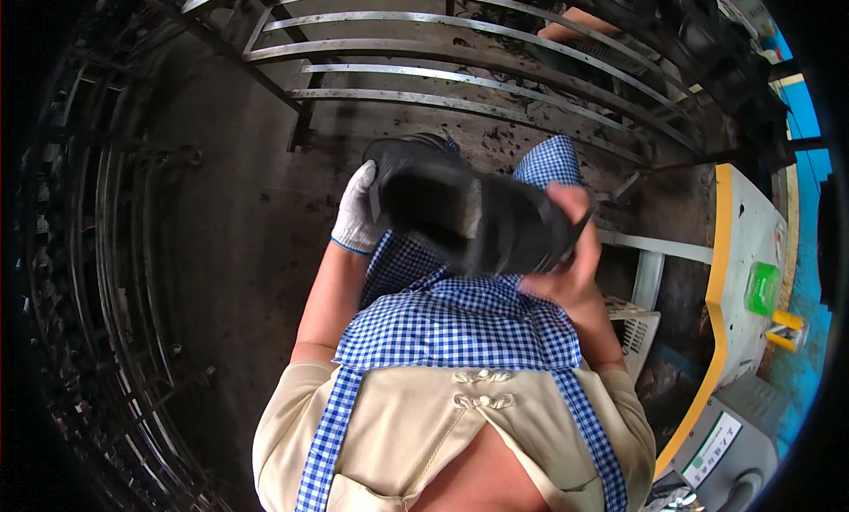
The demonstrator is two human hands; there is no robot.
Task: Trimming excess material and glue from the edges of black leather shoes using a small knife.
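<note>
A black shoe (522, 222) is held across my lap, with its opening facing up and its toe end pointing right. My left hand (356, 213), in a white knitted glove with a blue cuff edge, closes around the heel end. Most of its fingers are hidden behind the shoe. At the toe end, my bare right hand (579, 260) grips the shoe from the right, blurred by motion. A thin dark edge shows beside the right fingers, too smeared to name. Below the shoe lies a blue checked apron (451, 326).
A metal rack (380, 48) with several rails stands ahead, above a littered floor. At right is a white tabletop with a yellow edge (723, 247), holding a green container (761, 288) and a yellow item (786, 330). A white crate (635, 335) sits below. Dark racks (115, 273) line the left.
</note>
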